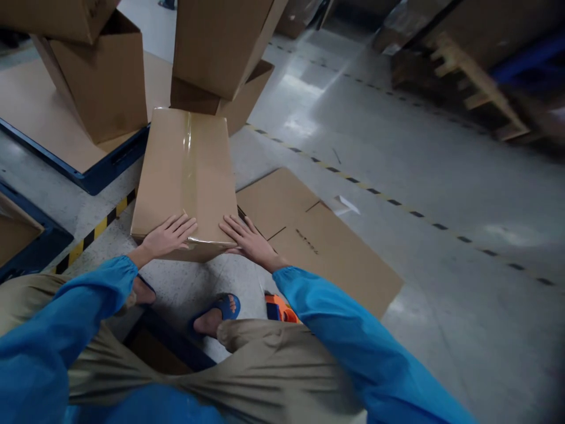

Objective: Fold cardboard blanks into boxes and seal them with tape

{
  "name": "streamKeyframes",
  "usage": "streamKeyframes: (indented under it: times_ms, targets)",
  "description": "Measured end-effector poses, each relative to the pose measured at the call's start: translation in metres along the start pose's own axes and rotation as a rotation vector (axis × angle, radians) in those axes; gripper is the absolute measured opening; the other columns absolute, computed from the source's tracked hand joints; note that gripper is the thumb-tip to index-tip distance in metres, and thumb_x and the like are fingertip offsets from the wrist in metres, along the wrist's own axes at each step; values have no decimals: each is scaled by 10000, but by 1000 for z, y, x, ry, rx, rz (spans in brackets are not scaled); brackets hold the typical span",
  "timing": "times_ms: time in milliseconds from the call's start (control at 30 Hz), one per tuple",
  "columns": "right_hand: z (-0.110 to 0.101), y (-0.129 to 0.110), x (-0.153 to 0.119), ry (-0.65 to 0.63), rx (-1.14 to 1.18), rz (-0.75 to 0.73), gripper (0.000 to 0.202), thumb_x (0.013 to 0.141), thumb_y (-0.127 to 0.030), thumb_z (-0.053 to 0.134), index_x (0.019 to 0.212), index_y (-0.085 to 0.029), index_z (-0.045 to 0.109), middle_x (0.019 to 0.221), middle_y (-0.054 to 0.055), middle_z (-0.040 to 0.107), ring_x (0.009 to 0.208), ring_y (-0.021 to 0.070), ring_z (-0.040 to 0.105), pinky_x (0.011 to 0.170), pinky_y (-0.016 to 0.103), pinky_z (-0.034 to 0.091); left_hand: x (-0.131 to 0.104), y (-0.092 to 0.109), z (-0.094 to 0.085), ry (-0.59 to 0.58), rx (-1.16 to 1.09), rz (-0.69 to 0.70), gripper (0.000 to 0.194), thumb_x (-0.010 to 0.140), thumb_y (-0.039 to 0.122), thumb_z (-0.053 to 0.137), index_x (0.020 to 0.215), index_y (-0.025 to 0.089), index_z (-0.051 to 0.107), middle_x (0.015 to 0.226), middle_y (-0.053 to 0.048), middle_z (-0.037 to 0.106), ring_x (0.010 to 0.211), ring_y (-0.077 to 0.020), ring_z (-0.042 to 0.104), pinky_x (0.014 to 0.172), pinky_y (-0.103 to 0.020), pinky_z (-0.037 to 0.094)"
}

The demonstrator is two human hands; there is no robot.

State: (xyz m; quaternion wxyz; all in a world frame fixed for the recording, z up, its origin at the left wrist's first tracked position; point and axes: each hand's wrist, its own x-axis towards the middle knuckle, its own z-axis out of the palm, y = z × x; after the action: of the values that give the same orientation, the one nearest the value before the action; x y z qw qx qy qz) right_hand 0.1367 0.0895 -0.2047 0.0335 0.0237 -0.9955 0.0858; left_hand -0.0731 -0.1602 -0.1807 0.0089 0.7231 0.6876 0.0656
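In front of my legs stands a brown cardboard box [165, 171], its top flaps closed under a strip of clear packing tape [189, 159]. My left hand [169, 237] lies over the near left part of the box's top edge, fingers stretched out and pointing right. Over the near right corner rests my right hand [251, 241], fingers spread on the top, with the thumb side toward the far end. Between the two hands the tape bends over the near edge and shines. The undersides of both palms are hidden.
A flattened cardboard sheet [318, 235] lies on the floor at right, near an orange and blue tool [280, 308]. Behind stand tall cartons [225, 47] and another open carton [103, 82] on a blue pallet [95, 182]. Striped tape [95, 231] marks the floor.
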Motion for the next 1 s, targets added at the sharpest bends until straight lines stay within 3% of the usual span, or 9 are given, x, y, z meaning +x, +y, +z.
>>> streamKeyframes:
  times_ms: [133,233,333,433,500,567,667,833,1000]
  targets:
    - [-1,29,-39,-32,-47,145,751,914,-422,623,1558,-206,305,1635,176,212,1520,325,154,1187,638,173,-6,4,-1,64,-35,-25,618,983,374,541,1555,238,352,1586,-104,338,1484,-308,276,1226,-492,209]
    - [-6,22,-45,130,16,226,668,946,-304,513,1566,-206,286,1641,163,204,1527,319,120,1171,666,197,-20,-7,-10,106,-92,-35,581,1013,457,442,1528,191,402,1556,-110,407,1459,-256,348,1230,-420,224]
    - [-10,-18,-23,302,121,220,602,983,-202,349,1578,-209,261,1601,126,332,1515,264,207,1206,603,216,-44,-38,-17,250,-214,-357,561,1042,449,330,1484,126,452,1537,-134,434,1467,-247,329,1239,-427,194]
    - [-3,-83,23,226,168,42,581,1008,-275,380,1571,-168,285,1583,116,368,1496,261,266,1236,540,203,-64,-72,-12,327,-376,-681,638,1039,462,318,1474,5,405,1534,-209,407,1465,-289,318,1218,-471,219]
    - [10,-127,57,135,157,-82,604,1009,-299,417,1570,-128,273,1599,121,330,1501,268,250,1244,535,178,-70,-86,-4,294,-459,-692,646,1052,444,240,1459,-31,404,1486,-217,468,1417,-264,408,1179,-429,319]
    - [25,-163,88,110,133,-107,628,1009,-278,420,1579,-106,221,1622,125,258,1513,270,210,1243,560,149,-70,-90,5,269,-519,-661,640,1059,411,155,1451,-13,429,1447,-195,521,1381,-228,464,1143,-387,384]
    - [46,-194,120,119,128,-84,613,1024,-237,352,1592,-119,154,1639,97,195,1528,233,149,1250,547,120,-69,-90,12,254,-624,-644,631,1052,417,167,1487,24,401,1483,-182,484,1422,-218,410,1157,-401,372]
    - [82,-192,133,-29,219,-182,591,1010,-99,158,1591,-205,194,1623,-5,270,1509,109,186,1263,392,159,-67,-81,11,276,-866,-703,638,1035,400,225,1536,15,306,1582,-181,321,1493,-209,265,1229,-419,225]
    - [132,-176,107,-169,371,-110,619,976,-87,202,1572,-236,280,1572,-16,390,1467,94,308,1228,312,248,-67,-60,20,384,-1156,-864,600,1011,383,367,1533,87,361,1591,-113,331,1475,-216,313,1240,-376,193]
